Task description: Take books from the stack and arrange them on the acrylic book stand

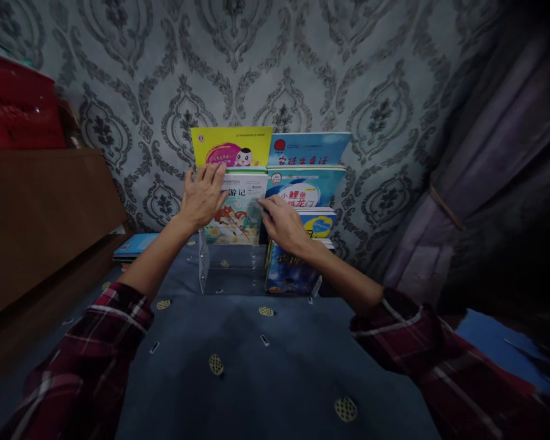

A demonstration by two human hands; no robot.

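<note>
A book with a pale cover, black characters and an orange-red figure stands upright in the left column of a clear tiered rack. My left hand is closed at its upper left, fingers over the top edge and thumb on the cover. At the book's right edge, my right hand has its fingers bent and closed; the fingertips are partly hidden. Behind it rises a yellow book. In the right column stand a blue book, a teal book and a dark blue book.
The rack stands on a dark blue patterned cloth near a patterned wall. Several books lie stacked at left, beside a brown cabinet with a red box on it. A tied curtain hangs at right.
</note>
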